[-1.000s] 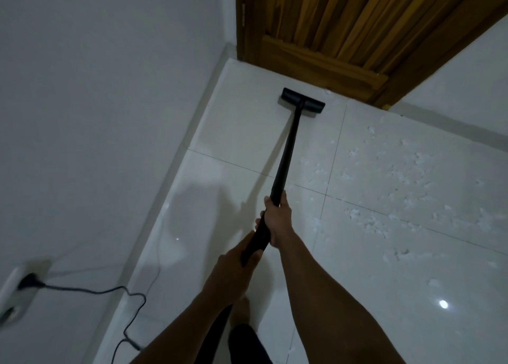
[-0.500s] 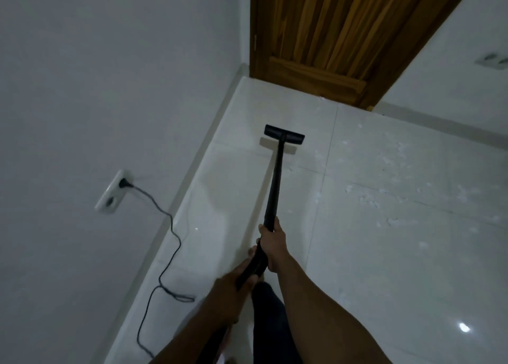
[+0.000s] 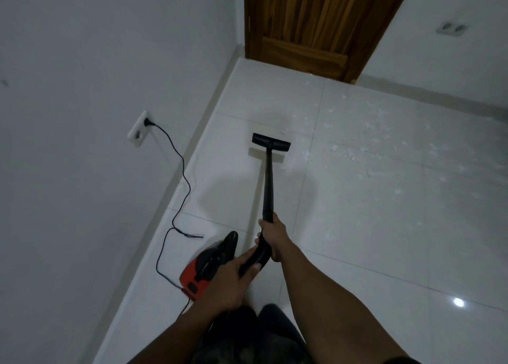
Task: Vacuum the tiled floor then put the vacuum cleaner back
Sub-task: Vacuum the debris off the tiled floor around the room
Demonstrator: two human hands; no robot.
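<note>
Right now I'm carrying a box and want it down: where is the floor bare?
Bare tile lies between the nozzle and the door, and right of the right hand on the wand, near the light's glint. Crowded: white scraps right of the nozzle; cord and red vacuum body by the left wall.

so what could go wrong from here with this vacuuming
1. The cord loops loose from the wall socket to the red vacuum close beside you; a step back could snag it or pull it from the socket.
2. The white scraps lie to the right of the nozzle; strokes along this line would likely miss them.
3. Left hand and right hand both grip the tube, so neither is free to clear the cord.
</note>
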